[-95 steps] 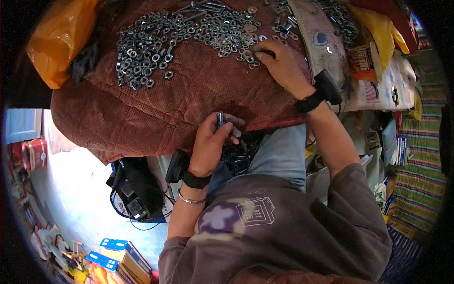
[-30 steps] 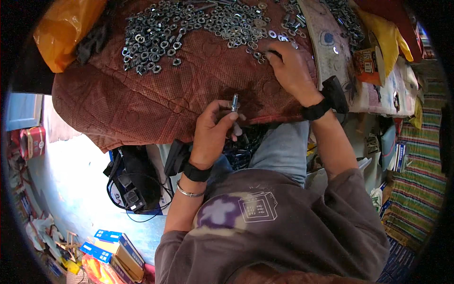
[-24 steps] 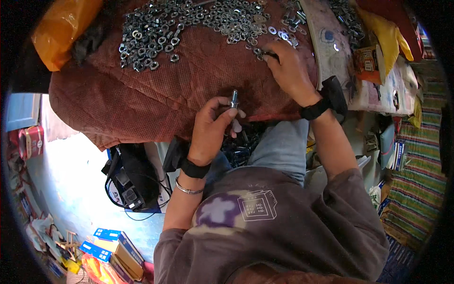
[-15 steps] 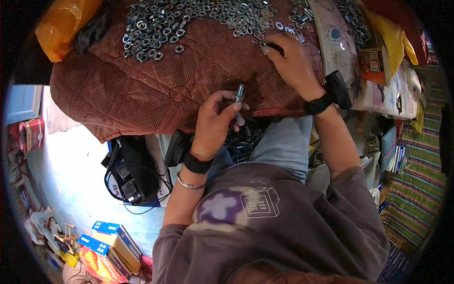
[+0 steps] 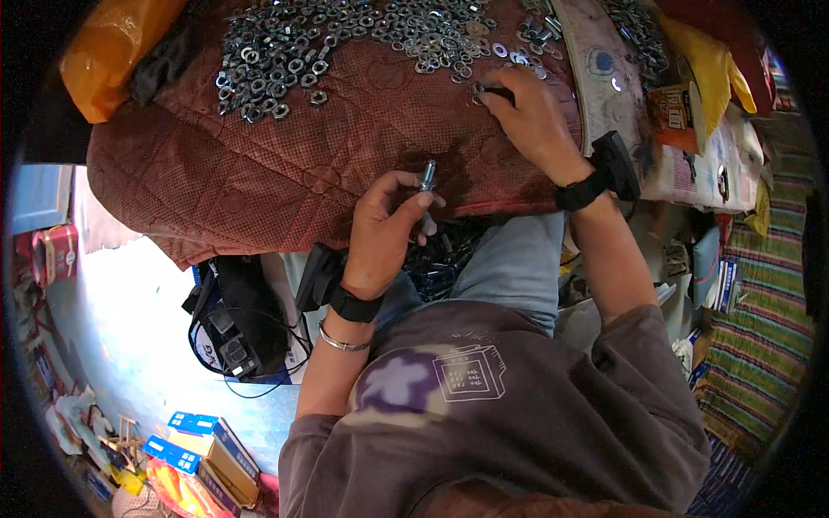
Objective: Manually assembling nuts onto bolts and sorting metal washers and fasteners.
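Observation:
My left hand (image 5: 380,233) is closed on a bolt (image 5: 428,175), holding it upright over the cloth's near edge, threaded end up. A ring or collar sits low on the shank at my fingertips. My right hand (image 5: 537,125) reaches to the near side of a spread of washers (image 5: 440,47). Its thumb and index finger pinch a small metal ring (image 5: 477,91), probably a washer, partly hidden by the fingers. Left of the washers lies a heap of hex nuts (image 5: 272,73).
A reddish-brown quilted cloth (image 5: 207,181) covers the work surface. Beyond a pale cloth strip (image 5: 596,78), more metal fasteners (image 5: 635,34) lie at the right, near an orange printed carton (image 5: 678,116). Dark bolts (image 5: 436,259) lie below the cloth edge, between my legs.
The view has shifted slightly. My right thumb and index finger have come together on the small ring by the washers. My left hand still holds the bolt in nearly the same place.

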Tool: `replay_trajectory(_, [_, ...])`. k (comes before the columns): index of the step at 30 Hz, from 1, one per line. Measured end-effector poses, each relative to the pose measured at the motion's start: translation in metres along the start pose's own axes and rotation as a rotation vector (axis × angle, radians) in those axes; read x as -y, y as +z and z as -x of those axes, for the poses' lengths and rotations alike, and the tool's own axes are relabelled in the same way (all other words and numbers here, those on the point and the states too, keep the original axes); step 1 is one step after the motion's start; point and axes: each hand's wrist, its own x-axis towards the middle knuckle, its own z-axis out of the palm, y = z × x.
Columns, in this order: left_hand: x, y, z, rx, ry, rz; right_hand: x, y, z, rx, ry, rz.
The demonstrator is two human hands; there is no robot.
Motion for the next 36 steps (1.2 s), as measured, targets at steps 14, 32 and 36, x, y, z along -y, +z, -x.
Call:
replay_trajectory(14, [0.003,-0.003,-0.001,0.01,0.003,0.011,0.0,-0.002,0.008,0.004,-0.012,0.088])
replay_trajectory(32, [0.003,0.005,-0.002,-0.04,0.131,-0.258,0.051,0.003,0.042,0.378,0.183,-0.583])
replay_trajectory(36, [0.0,0.007,-0.001,-0.077,0.04,-0.192,0.025,-0.005,0.017,0.042,0.119,-0.283])
